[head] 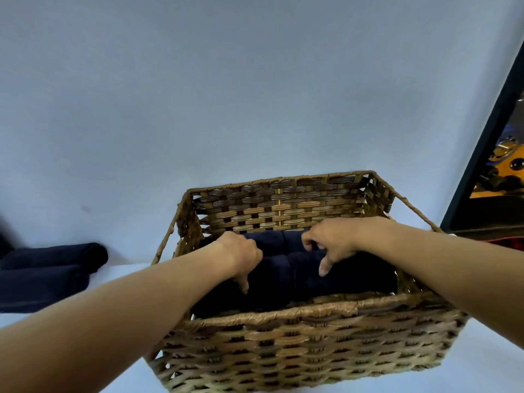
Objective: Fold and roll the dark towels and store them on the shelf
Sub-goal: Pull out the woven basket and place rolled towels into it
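A woven wicker basket stands on a white surface in front of me. Inside it lie dark navy rolled towels, packed side by side in two rows. Both my hands reach into the basket. My left hand presses on the left front roll, fingers curled around it and thumb pointing down. My right hand grips the top of the right front roll, thumb down on its face. More rolled and folded dark towels lie on the surface to the left of the basket.
A pale blue-grey wall rises right behind the basket. A dark-framed picture leans at the far right, close to the basket's right handle. White surface shows between the basket and the left towels.
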`<state>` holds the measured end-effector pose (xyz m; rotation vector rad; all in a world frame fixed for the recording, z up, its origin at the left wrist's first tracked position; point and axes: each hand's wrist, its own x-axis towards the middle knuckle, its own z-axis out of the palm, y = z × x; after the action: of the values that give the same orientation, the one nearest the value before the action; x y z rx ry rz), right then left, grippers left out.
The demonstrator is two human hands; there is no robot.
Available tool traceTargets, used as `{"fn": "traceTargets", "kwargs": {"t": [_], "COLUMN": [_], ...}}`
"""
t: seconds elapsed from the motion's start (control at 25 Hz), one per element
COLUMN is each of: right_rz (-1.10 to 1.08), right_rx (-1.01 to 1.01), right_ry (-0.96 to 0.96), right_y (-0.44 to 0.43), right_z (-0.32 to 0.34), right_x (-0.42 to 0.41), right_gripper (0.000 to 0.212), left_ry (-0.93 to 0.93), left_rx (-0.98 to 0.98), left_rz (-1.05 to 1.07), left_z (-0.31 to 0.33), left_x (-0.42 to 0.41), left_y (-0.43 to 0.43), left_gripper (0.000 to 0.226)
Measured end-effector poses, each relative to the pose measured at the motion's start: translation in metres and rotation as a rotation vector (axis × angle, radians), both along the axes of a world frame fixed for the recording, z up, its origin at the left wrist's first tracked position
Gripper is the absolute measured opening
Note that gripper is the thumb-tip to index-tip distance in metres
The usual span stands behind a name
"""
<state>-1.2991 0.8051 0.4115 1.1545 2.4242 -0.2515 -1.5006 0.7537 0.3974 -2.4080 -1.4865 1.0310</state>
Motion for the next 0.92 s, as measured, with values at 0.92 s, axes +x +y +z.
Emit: {"fn": "traceTargets", "kwargs": {"t": [0.92], "right_rz": [0.259], "right_rx": [0.162], "right_ry": [0.55], "right_y": [-0.135], "right_z": [0.086], "right_x": [-0.342], "right_gripper": [0.042], "left_ry": [-0.574], "left_rx": [0.517], "left_rz": [0.737], "left_z": [0.041], "left_x": [-0.332], "left_y": [-0.119], "left_gripper": [0.042]}}
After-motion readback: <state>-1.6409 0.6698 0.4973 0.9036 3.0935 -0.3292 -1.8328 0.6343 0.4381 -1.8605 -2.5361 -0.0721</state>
